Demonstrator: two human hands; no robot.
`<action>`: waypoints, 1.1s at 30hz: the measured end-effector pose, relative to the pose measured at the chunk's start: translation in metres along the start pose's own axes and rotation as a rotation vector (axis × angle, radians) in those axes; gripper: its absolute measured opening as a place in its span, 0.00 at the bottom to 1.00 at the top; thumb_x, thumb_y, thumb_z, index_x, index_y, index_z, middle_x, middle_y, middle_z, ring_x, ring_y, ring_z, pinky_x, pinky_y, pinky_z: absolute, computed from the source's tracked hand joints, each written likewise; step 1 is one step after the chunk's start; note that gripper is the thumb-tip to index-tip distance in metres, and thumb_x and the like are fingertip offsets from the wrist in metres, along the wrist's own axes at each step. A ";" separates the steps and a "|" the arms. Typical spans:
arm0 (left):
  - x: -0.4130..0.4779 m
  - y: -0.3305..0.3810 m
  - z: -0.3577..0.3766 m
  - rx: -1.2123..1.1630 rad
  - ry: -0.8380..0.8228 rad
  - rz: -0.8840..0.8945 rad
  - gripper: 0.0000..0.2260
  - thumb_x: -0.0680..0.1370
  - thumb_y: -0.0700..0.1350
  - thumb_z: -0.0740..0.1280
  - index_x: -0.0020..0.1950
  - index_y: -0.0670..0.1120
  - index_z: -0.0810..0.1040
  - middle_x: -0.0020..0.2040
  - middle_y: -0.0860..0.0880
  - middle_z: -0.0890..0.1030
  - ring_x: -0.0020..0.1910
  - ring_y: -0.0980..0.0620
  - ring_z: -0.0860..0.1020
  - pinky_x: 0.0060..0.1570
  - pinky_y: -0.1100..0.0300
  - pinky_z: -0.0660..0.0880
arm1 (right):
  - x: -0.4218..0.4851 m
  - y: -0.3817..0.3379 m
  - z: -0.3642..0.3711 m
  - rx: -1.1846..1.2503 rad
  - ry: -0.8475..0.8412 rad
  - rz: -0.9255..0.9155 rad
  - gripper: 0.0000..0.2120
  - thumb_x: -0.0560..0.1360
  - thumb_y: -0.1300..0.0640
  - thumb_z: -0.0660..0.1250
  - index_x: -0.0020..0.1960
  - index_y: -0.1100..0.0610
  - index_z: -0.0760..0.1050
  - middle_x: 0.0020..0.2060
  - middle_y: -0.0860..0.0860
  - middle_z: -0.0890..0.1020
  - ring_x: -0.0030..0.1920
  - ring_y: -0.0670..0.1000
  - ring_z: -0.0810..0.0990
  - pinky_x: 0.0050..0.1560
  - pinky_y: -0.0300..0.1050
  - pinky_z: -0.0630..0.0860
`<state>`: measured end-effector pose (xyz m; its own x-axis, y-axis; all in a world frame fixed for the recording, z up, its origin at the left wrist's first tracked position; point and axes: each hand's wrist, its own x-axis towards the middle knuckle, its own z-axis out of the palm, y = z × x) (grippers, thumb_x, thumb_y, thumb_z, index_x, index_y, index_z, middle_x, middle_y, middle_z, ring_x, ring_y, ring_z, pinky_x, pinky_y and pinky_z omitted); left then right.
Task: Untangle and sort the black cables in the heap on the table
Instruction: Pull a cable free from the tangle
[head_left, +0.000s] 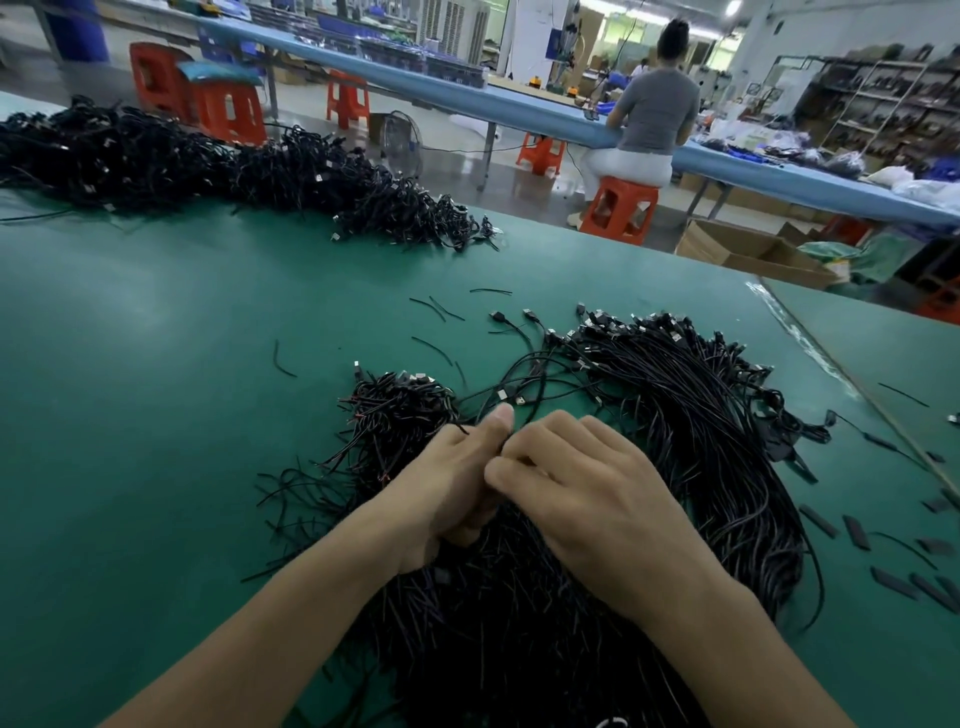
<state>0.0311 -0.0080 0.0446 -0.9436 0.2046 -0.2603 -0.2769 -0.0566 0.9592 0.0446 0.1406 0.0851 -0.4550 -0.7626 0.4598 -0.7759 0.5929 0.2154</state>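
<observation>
Lying under two hands on one green table (156, 364), one large heap of black cables (675, 405); left hand (452, 483) curled round a few top strands, thumb raised; right hand (587, 493) touching it, bent fingers pinching the same strands. Far left, a second heap (208, 166); loose offcuts (434, 349) between.

one view only, from a wide-angle camera worn on the person's head. it faces forward and tilts down over the green table (156, 364), sitting close above the bare forearms, which come in from the bottom edge and meet at the left hand (447, 488) and right hand (587, 493) just below the middle. the black cables (675, 415) fill the lower centre — the nearest of them run off the bottom edge. the top third reaches across an aisle to a long blue bench (540, 117); straight edges bow toward the corners.
</observation>
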 end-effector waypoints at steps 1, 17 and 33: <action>-0.001 -0.001 -0.002 0.023 -0.074 -0.064 0.22 0.84 0.56 0.56 0.31 0.50 0.67 0.24 0.52 0.61 0.21 0.56 0.57 0.22 0.67 0.54 | 0.002 0.001 -0.003 -0.008 -0.018 -0.047 0.04 0.74 0.64 0.67 0.44 0.56 0.79 0.44 0.51 0.79 0.46 0.52 0.74 0.45 0.47 0.71; -0.009 -0.004 -0.017 -0.002 -0.673 -0.128 0.13 0.68 0.42 0.77 0.38 0.50 0.72 0.28 0.56 0.63 0.24 0.61 0.59 0.18 0.71 0.55 | -0.004 0.015 -0.009 0.678 -0.259 0.458 0.03 0.71 0.51 0.75 0.43 0.45 0.81 0.37 0.42 0.81 0.42 0.43 0.79 0.44 0.44 0.76; -0.010 -0.003 -0.003 0.327 -0.586 -0.184 0.22 0.78 0.32 0.67 0.29 0.51 0.69 0.28 0.50 0.61 0.24 0.57 0.58 0.22 0.65 0.52 | 0.010 -0.005 -0.026 0.399 -0.517 0.429 0.04 0.77 0.47 0.66 0.48 0.46 0.76 0.49 0.42 0.72 0.49 0.49 0.75 0.51 0.48 0.76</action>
<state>0.0408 -0.0128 0.0437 -0.6078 0.6814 -0.4077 -0.2672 0.3080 0.9131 0.0549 0.1369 0.1112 -0.8203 -0.5699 -0.0484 -0.5403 0.7998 -0.2615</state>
